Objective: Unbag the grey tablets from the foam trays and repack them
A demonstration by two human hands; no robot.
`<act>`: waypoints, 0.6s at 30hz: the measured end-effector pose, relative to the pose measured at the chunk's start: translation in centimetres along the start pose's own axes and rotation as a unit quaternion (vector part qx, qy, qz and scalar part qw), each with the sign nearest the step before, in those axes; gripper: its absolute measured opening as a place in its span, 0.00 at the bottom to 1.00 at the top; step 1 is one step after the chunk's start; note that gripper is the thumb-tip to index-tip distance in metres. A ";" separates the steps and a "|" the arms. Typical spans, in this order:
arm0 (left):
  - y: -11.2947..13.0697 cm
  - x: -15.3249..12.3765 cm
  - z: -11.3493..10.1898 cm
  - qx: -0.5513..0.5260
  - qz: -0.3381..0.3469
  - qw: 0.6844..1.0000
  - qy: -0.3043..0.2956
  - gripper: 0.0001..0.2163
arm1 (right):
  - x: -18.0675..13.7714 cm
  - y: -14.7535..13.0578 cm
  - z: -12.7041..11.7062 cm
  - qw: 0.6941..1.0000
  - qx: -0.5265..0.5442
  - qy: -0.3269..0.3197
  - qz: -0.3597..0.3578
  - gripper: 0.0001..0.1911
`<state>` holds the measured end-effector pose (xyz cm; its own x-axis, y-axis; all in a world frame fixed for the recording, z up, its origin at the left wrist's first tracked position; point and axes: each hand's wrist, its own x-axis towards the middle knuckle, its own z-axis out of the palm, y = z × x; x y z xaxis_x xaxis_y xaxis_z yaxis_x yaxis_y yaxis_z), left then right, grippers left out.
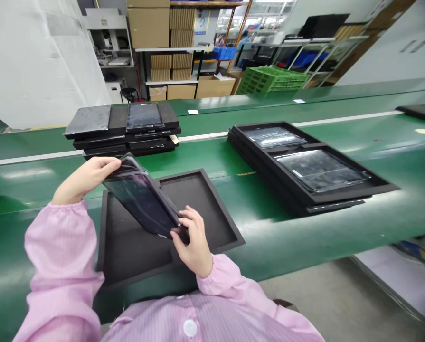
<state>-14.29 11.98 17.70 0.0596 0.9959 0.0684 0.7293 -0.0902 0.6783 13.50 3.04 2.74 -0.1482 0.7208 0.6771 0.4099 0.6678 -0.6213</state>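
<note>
- Above the near black tray, both hands are holding a dark glossy panel, tilted and clear of the tray floor.
- The left hand is gripping its far upper edge; the right hand is pinching its near lower corner.
- Both compartments of this tray are lying empty; the panel is not yet resting in either.
- On the green desk, a tray stack is sitting behind, while filled trays are resting to the right.
</note>
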 end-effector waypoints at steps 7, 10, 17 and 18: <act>-0.4 3.0 1.4 0.015 0.058 0.998 -0.023 0.18 | -3.0 0.7 0.9 1.000 0.012 0.024 -0.005 0.15; -0.3 3.3 1.3 -0.015 0.043 0.997 -0.062 0.19 | -4.3 1.0 1.5 0.992 0.100 0.029 0.072 0.15; -2.4 3.3 2.8 -0.007 0.009 0.997 0.080 0.19 | -3.0 1.2 -2.0 0.919 0.279 0.117 0.254 0.12; -2.6 3.0 2.8 0.014 0.010 0.992 0.124 0.19 | -2.4 1.4 -3.1 0.902 0.300 0.133 0.281 0.15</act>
<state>-14.10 15.28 14.06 -0.0934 0.9605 0.2622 0.7491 -0.1057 0.6539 17.19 1.65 1.43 0.1860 0.9599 0.2098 -0.2194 0.2488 -0.9434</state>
